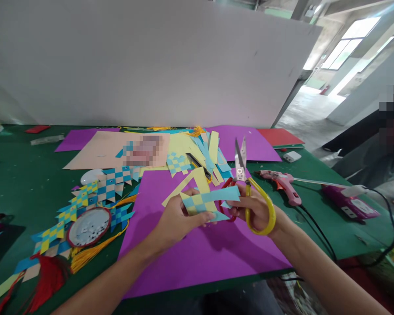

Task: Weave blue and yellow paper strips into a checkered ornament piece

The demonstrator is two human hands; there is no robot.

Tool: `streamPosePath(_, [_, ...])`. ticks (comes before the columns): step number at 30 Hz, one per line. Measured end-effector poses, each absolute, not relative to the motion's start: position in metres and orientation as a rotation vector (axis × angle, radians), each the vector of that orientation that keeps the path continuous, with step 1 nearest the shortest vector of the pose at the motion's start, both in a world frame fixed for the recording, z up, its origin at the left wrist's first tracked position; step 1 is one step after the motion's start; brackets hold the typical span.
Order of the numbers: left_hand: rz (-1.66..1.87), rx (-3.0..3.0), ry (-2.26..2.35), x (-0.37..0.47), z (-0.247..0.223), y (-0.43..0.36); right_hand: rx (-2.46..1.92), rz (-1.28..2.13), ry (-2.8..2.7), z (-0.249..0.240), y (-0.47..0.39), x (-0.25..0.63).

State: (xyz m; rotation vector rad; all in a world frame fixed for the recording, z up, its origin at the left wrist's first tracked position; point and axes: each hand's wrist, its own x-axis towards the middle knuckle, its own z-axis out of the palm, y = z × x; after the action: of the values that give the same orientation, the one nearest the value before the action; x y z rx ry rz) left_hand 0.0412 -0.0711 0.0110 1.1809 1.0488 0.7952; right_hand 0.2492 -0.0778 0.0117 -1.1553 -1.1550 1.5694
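Observation:
My left hand (179,216) grips a woven piece of blue and yellow paper strips (197,202), thumb on top, above a purple sheet (184,262). Long strip ends stick out from the weave, a yellow one upward and blue ones to the right. Hooked on my right hand (254,208) is a pair of scissors (240,168) with red and yellow handles, its blades pointing up and slightly apart. The right fingertips also reach the blue strip ends at the weave's right side.
Finished woven paper fish (110,183) lie at left beside a round dish of small dark-and-white pieces (89,227) and a red tassel (49,280). Loose strips (213,148) and a black cutter (197,162) lie behind. At right are a pink glue gun (282,181) and its cord.

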Motion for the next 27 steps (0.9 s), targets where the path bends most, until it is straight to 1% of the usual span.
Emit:
streamPosePath(3, [0.776,1.274,1.038,0.04,0.01,-0.069,-1.207,1.51,-1.146,0.015,-0.079,0.265])
streamPosePath(5, [0.769,1.316,1.023,0.04,0.009,-0.069,-1.314,1.375,-1.291,0.018,-0.08,0.278])
streamPosePath(7, [0.806,1.29,1.033,0.04,0.007,-0.067,-1.479,1.163,-1.504,0.021,-0.08,0.291])
streamPosePath(10, [0.927,1.152,1.015,0.041,0.003,-0.065,-1.755,0.729,-1.802,0.02,-0.079,0.307])
streamPosePath(12, [0.992,1.062,0.984,0.041,0.001,-0.063,-1.893,0.47,-1.89,0.018,-0.078,0.313])
streamPosePath(13, [1.015,1.038,0.986,0.041,0.0,-0.063,-1.925,0.4,-1.896,0.017,-0.078,0.314])
streamPosePath(15, [1.048,1.019,1.015,0.04,0.0,-0.062,-1.907,0.425,-1.868,0.015,-0.078,0.317])
streamPosePath(19, [1.046,0.978,1.043,0.04,0.006,-0.063,-1.735,0.653,-1.838,0.009,-0.079,0.325])
streamPosePath(24, [0.984,0.946,0.976,0.042,0.013,-0.065,-1.605,0.54,-2.023,0.008,-0.078,0.341])
streamPosePath(27, [1.036,1.001,1.016,0.042,0.011,-0.065,-1.586,0.639,-2.125,0.014,-0.073,0.35])
